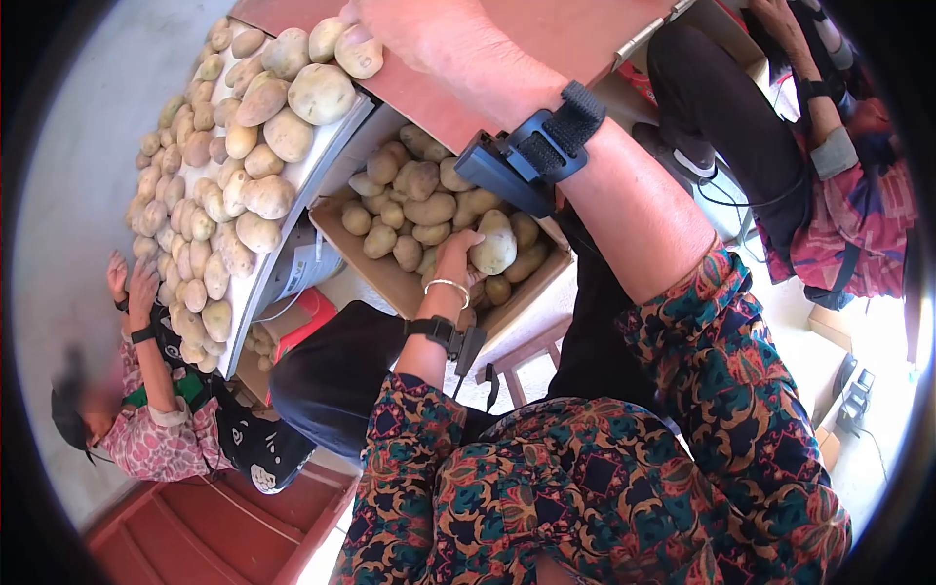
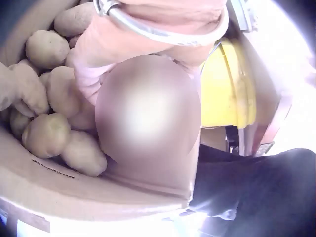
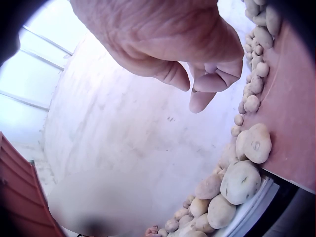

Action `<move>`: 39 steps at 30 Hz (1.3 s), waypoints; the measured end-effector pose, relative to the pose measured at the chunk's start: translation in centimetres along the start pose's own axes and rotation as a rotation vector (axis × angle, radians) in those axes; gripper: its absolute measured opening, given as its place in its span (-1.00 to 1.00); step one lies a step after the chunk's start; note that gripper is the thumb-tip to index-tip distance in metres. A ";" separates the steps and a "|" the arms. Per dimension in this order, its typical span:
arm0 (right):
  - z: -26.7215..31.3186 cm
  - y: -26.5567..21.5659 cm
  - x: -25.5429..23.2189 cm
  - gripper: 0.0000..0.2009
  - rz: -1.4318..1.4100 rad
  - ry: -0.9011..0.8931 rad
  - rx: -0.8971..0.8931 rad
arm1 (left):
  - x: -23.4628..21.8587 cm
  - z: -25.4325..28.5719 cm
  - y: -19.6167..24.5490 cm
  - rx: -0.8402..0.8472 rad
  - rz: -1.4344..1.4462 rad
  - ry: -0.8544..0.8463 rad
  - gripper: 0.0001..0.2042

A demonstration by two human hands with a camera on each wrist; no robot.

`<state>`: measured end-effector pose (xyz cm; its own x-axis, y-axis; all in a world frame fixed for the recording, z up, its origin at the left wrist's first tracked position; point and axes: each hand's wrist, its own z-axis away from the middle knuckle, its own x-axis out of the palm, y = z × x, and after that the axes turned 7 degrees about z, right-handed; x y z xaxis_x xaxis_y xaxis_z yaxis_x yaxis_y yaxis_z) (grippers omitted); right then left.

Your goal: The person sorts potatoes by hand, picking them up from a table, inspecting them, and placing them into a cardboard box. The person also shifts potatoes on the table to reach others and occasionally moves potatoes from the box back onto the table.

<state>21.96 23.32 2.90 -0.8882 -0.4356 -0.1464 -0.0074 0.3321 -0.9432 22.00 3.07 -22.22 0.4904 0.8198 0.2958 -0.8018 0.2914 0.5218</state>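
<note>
In the head view my left hand (image 1: 454, 259) holds a large pale potato (image 1: 494, 244) over a cardboard box (image 1: 356, 261) full of potatoes. The left wrist view has my left hand (image 2: 118, 47) at the box's inner corner, its grip largely covered by a round blurred patch. My right hand (image 1: 429, 34) reaches across the top of the head view, above the table's red top. Large potatoes (image 1: 322, 94) lie beside it at the white tabletop's edge. The right wrist view shows this hand (image 3: 173, 47) raised, fingers loosely bent, no potato between them.
Many potatoes (image 1: 200, 200) cover the white table (image 1: 310, 175) at left. One person (image 1: 161, 419) sits beyond it, hands at its far edge; another person (image 1: 838, 214) sits at right. A yellow bucket (image 2: 227, 84) stands beside the box. Cables (image 1: 863, 429) run over the right-hand floor.
</note>
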 end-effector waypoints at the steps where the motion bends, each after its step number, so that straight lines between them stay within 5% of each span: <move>1: -0.1 0.0 -0.1 -0.68 -0.059 -0.018 0.033 | -0.6 0.5 0.4 -0.033 -0.032 -0.066 -0.58; 6: -0.2 0.3 -0.4 -0.71 -0.011 0.002 0.034 | 0.5 7.6 6.2 0.053 -0.029 -0.285 -0.45; 8: -0.1 0.2 -0.7 -0.73 -0.043 -0.018 0.050 | 0.2 9.2 8.8 0.153 0.019 -0.527 -0.39; 18: 1.3 -0.7 -0.7 -0.62 -0.052 -0.304 0.026 | 0.6 14.3 17.8 0.628 0.250 -0.655 -0.32; 22: 2.9 -1.4 0.1 -0.47 0.006 -0.568 -0.038 | 0.8 13.5 18.6 0.713 0.441 -0.596 -0.43; 26: 5.2 -3.4 2.0 -0.24 0.274 -0.687 -0.212 | 1.0 13.9 19.2 0.813 0.338 -0.464 -0.52; 27: 5.5 -2.7 2.8 -0.15 0.269 -0.656 -0.348 | 1.0 14.0 19.2 0.857 0.314 -0.383 -0.50; 30: 6.7 -1.8 5.2 -0.09 0.387 -0.596 -0.392 | 1.0 13.9 19.2 0.949 0.277 -0.213 -0.44; 32: 7.4 -2.2 6.1 -0.08 0.377 -0.630 -0.318 | 0.7 14.2 19.0 1.019 0.178 -0.069 -0.42; 34: 7.8 -3.0 6.7 -0.20 0.204 -0.645 -0.044 | 0.3 14.6 19.2 1.030 0.165 -0.040 -0.42; 39: 8.4 -2.9 8.6 -0.20 0.101 -0.687 -0.117 | -0.9 15.5 19.7 1.070 0.277 -0.084 -0.33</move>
<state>18.20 11.52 1.87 -0.3964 -0.8149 -0.4229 -0.0237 0.4695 -0.8826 11.08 0.39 0.21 0.3938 0.7425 0.5418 -0.1987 -0.5068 0.8389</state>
